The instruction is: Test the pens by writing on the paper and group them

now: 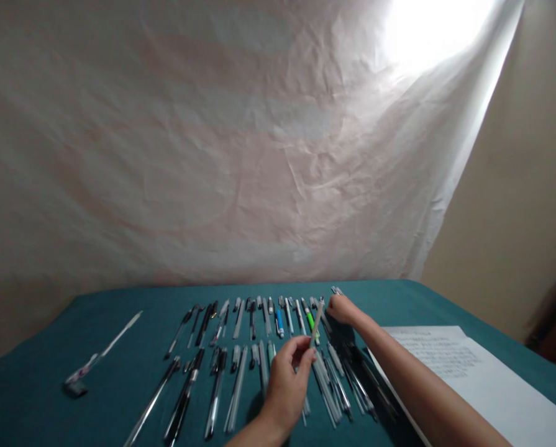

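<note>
My left hand (287, 379), in the lower middle, pinches a slim, whitish, see-through pen (317, 323) that points up and away above the rows. Near the far right end of the back row, my right hand (343, 308) is closed with its fingers bent down. A small clear piece that looks like a pen cap (337, 290) shows just beyond its fingers; the grip itself is hidden. A bright green pen (310, 318) and a blue pen (279, 323) lie in the back row. Several clear pens (327, 391) lie bunched right of my left hand.
Two rows of pens and caps cover the middle of the green cloth (35, 347). Papers with handwriting (445, 354) lie at right, partly under my right forearm. A thin white stick-like item with a crumpled wrapper (79, 375) lies at left. A pale sheet (259, 155) hangs behind.
</note>
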`<state>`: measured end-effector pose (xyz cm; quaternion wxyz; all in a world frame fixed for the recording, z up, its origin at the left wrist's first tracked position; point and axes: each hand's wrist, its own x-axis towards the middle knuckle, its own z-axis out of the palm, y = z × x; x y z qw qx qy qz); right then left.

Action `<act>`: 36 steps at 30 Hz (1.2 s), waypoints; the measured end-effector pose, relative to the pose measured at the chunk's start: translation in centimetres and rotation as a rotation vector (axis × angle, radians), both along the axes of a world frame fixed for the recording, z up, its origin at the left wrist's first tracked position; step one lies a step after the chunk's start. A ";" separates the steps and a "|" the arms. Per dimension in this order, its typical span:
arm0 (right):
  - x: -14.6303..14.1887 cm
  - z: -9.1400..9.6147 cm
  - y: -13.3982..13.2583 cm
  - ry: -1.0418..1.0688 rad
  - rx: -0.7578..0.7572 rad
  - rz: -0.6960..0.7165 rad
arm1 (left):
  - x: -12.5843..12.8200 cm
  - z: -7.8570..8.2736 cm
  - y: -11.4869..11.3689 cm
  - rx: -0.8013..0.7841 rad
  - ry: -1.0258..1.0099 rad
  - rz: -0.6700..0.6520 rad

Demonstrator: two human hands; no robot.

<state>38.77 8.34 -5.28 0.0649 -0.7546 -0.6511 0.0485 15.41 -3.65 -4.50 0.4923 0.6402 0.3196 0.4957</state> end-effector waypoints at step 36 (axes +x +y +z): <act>-5.8 11.1 -11.9 1.161 0.546 0.252 | 0.0 -0.1 -0.3 0.027 0.055 -0.034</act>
